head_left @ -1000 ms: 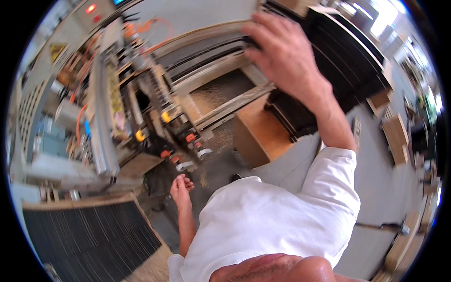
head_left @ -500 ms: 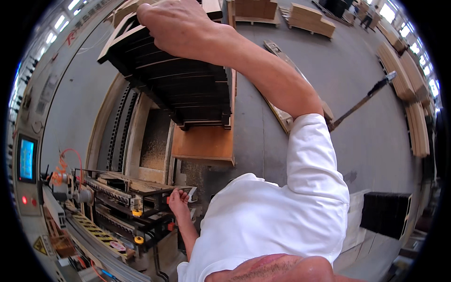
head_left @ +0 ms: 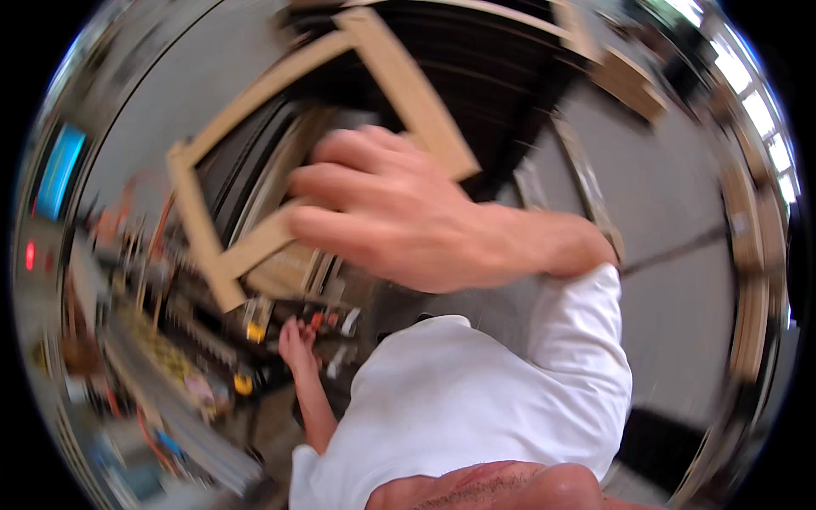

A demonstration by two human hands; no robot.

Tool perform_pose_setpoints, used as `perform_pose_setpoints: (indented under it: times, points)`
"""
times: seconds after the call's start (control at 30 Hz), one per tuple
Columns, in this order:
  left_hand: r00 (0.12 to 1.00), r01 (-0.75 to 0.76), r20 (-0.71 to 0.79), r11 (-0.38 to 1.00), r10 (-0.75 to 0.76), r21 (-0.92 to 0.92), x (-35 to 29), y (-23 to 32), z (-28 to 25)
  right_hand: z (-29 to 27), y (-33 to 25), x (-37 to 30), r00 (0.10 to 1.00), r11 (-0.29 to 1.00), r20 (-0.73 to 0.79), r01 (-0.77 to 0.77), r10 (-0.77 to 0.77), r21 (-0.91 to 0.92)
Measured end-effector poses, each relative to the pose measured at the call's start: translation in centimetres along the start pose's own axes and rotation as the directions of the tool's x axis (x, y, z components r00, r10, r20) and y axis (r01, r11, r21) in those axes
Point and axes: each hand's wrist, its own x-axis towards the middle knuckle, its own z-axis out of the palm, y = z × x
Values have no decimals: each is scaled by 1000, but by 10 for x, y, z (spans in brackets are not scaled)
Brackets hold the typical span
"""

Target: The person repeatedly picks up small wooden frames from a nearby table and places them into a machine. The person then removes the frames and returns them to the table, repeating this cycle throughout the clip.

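My right hand [head_left: 382,204] is closed on a pale wooden frame [head_left: 416,93], gripping its side nearest me; the fingers hide part of that rail. The frame is four-sided, with rail ends sticking out past the corners, and it hangs tilted in the air. Behind it at the top stands a stack of black-edged frames [head_left: 501,93] with light wood on top. Low on the left, my left hand [head_left: 297,344] is beside the machine, its fingers loosely bent and somewhat apart. Nothing shows in it, though the picture is blurred there.
At left is a machine with metal rails [head_left: 178,416], yellow knobs [head_left: 243,385] and a lit blue screen [head_left: 61,172]. Wood stacks [head_left: 748,246] line the far right. A long handle [head_left: 676,252] crosses the right side, and a black block [head_left: 663,450] sits lower right.
My right hand has come down from the stack toward me, bringing one wooden frame with it. The view has turned, so the stack now appears farther right. My left hand stays low beside the machine.
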Motion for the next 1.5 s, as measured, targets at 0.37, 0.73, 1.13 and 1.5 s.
perform_pose_setpoints:
  times: [0.37, 0.73, 1.13, 1.5]
  points:
    - [833, -440, -455, 876, 316, -198, 85, 100, -67, 89, -66, -34, 945, 931, 284, -240, 159, 276]
    - [974, -187, 11, 831, 225, -524, 352, 202, -181, 95, -68, -85, 774, 747, 363, -617, 518, 249]
    - [861, -338, -492, 867, 128, -366, 283, 222, -112, 134, -55, -83, 704, 692, 399, -693, 587, 203]
    - [824, -271, -129, 585, 552, 764, 226, 119, -114, 202, -21, -44, 878, 771, 333, -466, 344, 435]
